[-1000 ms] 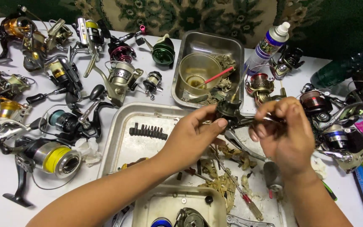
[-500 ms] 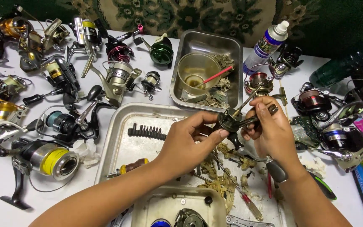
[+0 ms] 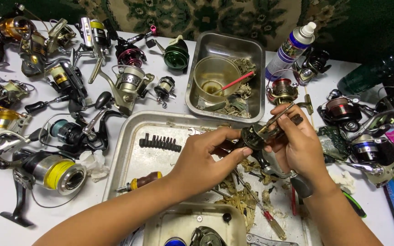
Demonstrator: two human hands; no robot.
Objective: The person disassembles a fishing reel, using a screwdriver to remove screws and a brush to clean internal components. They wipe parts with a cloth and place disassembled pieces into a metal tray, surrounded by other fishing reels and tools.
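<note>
Both hands hold one dark fishing reel body (image 3: 254, 135) above a large steel tray (image 3: 128, 150). My left hand (image 3: 204, 157) pinches the reel from the left with thumb and fingers. My right hand (image 3: 297, 141) grips its right side and a thin metal tool (image 3: 277, 117) that slants up from the reel. Under the hands lie dirty paper scraps (image 3: 240, 200), a red-handled screwdriver (image 3: 263, 212), a strip of black bits (image 3: 159, 143) and a yellow-handled screwdriver (image 3: 142, 181).
Several spinning reels crowd the white table on the left (image 3: 55, 168) and right (image 3: 356, 132). A smaller steel pan (image 3: 251, 50) at the back holds a plastic cup (image 3: 215, 77) with a red brush. A spray bottle (image 3: 292, 45) stands beside it. Another tray (image 3: 174, 225) sits at the front.
Both hands with the reel have shifted slightly left and down. The right hand turned, and the thin tool now slants up from the reel.
</note>
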